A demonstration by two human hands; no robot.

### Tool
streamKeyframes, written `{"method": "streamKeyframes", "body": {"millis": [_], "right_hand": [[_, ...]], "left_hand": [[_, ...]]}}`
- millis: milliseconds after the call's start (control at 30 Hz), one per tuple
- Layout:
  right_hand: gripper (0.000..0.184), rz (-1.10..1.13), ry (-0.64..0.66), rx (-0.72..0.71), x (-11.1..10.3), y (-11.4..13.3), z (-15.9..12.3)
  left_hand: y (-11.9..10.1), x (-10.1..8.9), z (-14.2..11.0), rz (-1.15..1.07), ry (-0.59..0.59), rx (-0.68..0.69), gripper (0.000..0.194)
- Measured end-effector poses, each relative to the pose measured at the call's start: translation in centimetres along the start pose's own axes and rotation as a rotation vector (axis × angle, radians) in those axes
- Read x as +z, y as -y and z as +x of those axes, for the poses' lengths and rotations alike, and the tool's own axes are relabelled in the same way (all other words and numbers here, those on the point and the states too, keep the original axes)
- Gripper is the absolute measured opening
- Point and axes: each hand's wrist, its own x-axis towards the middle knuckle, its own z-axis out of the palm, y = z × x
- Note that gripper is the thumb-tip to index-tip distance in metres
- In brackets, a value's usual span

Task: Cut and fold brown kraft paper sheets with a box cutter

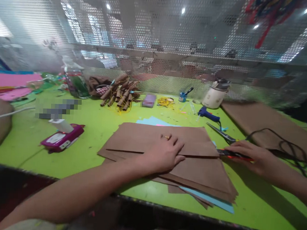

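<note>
A stack of brown paper sheets [147,138] lies on the green table [93,119], with light blue sheets showing beneath. My left hand [164,154] lies flat on the stack, fingers spread, a ring on one finger. At the stack's right edge my right hand [252,157] is closed round a red-handled cutter [232,154], whose tip points at a cut line across the top sheet.
Scissors [222,133] and a blue glue gun [207,114] lie behind my right hand. Rolled brown paper bundles [120,92], a bottle [76,80], a white pot [214,93], a pink tissue pack [62,138], black cable [288,146] and a mesh screen [156,38] surround the work.
</note>
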Motion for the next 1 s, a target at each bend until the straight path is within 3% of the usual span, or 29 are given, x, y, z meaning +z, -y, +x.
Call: {"method": "streamKeyframes", "body": {"millis": [233, 600, 1000], "right_hand": [[0.027, -0.064, -0.039, -0.019, 0.7, -0.7, -1.6], [0.034, -0.213, -0.085, -0.081, 3.9, -3.3, -3.7], [0.034, -0.263, -0.078, -0.099, 3.7, -3.0, -3.7]], "left_hand": [[-0.1, 0.5, -0.2, 0.034, -0.013, 0.019, 0.040], [-0.6, 1.1, -0.7, 0.007, 0.004, 0.022, 0.046], [-0.7, 0.8, -0.6, -0.042, 0.093, 0.028, 0.045]]}}
